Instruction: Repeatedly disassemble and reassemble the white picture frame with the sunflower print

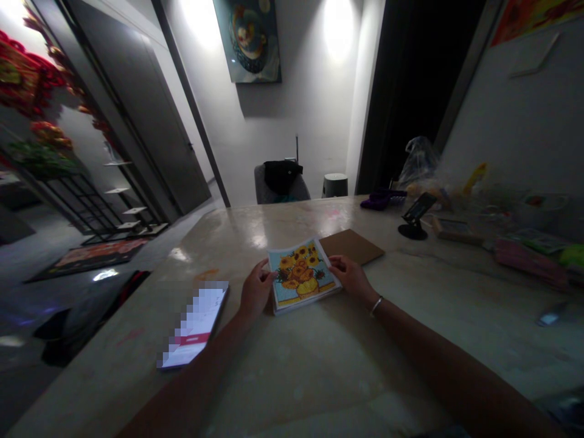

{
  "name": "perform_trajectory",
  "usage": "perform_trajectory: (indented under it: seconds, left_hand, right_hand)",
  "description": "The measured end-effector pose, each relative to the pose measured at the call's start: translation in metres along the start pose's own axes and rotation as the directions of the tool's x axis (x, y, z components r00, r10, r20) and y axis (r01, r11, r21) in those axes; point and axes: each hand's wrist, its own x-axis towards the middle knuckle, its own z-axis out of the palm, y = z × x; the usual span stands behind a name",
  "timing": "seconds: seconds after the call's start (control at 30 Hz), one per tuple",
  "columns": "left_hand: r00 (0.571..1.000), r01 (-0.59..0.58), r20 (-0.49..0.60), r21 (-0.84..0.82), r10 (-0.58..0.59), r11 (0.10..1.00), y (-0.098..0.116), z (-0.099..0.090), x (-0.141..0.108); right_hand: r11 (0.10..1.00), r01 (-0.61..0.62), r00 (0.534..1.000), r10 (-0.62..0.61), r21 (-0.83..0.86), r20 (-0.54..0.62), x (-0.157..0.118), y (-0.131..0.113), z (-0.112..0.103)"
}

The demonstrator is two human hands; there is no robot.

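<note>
Pinches the left edge of a sunflower picture [301, 274] between thumb and fingers of the left hand [257, 289], and its right edge with the right hand [351, 277], at the middle of a pale surface [292, 377]. Farther out, shows a brown board [353, 245] lying flat behind the right hand, a lit screen [198, 325] beside the left forearm, and a black stand [416, 218] at far right.

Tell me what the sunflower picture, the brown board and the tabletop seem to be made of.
Sunflower picture: probably paper or card, its face grainy and mosaic-like; whether printed or beaded, I can't tell.
Brown board: perhaps cardboard or fibreboard, given its plain, matte brown face.
Tabletop: likely polished marble or a lookalike, from the glossy reflections and faint veining.
</note>
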Motion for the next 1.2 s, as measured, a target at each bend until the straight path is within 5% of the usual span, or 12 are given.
perform_trajectory:
  seconds: [0.4, 0.63, 0.87, 1.03, 1.2]
  left_hand:
    - [0.990, -0.137, 0.073, 0.393, 0.118, 0.909, -0.010, 0.004, -0.001]
    - [0.964, -0.234, 0.235, 0.544, 0.122, 0.806, -0.007, 0.005, -0.007]
    - [0.938, -0.290, 0.323, 0.522, 0.129, 0.802, -0.002, 0.005, -0.007]
    - [0.940, -0.289, 0.305, 0.485, 0.150, 0.826, -0.005, 0.007, -0.006]
    - [0.950, -0.281, 0.254, 0.447, 0.180, 0.849, -0.011, 0.010, -0.003]
  right_hand:
    - [0.930, 0.156, 0.986, -0.125, -0.333, 0.115, -0.006, -0.005, -0.004]
    - [0.817, 0.294, 0.940, -0.154, -0.496, 0.303, -0.013, -0.013, -0.006]
    - [0.714, 0.369, 0.917, -0.174, -0.595, 0.359, -0.015, -0.023, -0.007]
    - [0.699, 0.365, 0.928, -0.219, -0.615, 0.302, -0.010, -0.013, -0.006]
    - [0.688, 0.412, 0.901, -0.212, -0.597, 0.378, -0.008, 0.001, -0.005]
